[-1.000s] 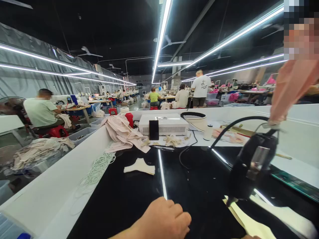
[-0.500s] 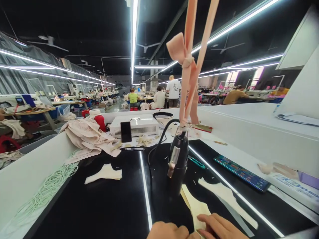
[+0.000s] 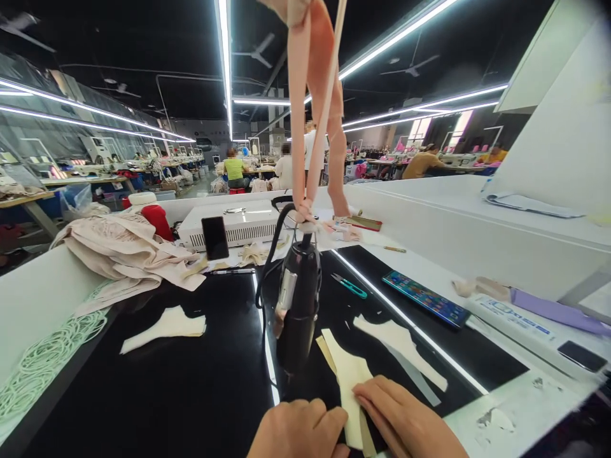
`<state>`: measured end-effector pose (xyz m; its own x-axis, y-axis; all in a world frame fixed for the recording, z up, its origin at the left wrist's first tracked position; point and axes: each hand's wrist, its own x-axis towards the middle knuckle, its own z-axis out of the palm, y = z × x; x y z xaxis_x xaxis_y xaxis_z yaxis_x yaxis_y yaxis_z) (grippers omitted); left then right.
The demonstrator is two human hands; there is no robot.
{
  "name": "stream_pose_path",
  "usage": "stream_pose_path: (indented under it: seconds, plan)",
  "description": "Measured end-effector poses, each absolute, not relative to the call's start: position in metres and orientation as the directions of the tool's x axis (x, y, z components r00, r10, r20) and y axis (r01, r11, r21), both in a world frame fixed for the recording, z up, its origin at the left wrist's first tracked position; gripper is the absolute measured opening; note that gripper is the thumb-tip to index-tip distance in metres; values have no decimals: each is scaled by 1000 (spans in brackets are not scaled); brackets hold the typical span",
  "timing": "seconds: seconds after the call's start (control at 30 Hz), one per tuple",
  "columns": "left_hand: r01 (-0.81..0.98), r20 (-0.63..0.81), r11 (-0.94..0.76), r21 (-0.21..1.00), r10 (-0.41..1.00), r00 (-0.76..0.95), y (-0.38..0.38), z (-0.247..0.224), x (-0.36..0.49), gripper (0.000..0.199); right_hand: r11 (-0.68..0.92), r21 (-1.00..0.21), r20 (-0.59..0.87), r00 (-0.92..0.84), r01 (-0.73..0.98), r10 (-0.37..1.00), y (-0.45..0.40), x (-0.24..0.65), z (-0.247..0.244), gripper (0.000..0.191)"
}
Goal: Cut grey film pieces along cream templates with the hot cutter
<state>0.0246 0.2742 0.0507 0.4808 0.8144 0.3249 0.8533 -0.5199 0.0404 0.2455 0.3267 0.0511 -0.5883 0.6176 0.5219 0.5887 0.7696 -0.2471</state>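
A cut piece of cream fabric (image 3: pixel 351 375), two or more layers deep, lies on the black work surface (image 3: pixel 191 407). My left hand (image 3: pixel 298 429) is closed at its left edge, knuckles up, with the fingertips partly hidden. On the right edge, my right hand (image 3: pixel 405 416) has its fingers pressed together against the fabric. Just beyond hangs a black corded power tool (image 3: pixel 298 305) with a metal lever, held up by knotted pink straps (image 3: pixel 300 114). Another cream piece (image 3: pixel 167 327) lies to the left. A pale piece (image 3: pixel 401 346) over a grey strip lies right.
Teal thread snips (image 3: pixel 351 286) and a large phone (image 3: pixel 424 298) lie to the right. A fabric heap (image 3: pixel 128 248) and green cord (image 3: pixel 57 350) are at left. Behind stand a small dark phone (image 3: pixel 215 238) and a white box (image 3: pixel 238 222). People sit at sewing tables farther off.
The view has turned right and tipped down, so the hands show more fully. My right hand has moved off the top of the fabric to its right edge, with its fingers closer together.
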Motion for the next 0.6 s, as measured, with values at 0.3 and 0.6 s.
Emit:
stream_pose_path:
  seconds: [0.3,0.6]
  plan:
    - [799,543,-600,41,684,486,268,61,22,33,391,-715,122,-446,580,886,323,243,62,29]
    - [810,595,-586,24,660,460,271,53,27,31,287,-806,136,-310,517,941,332,247,73,31]
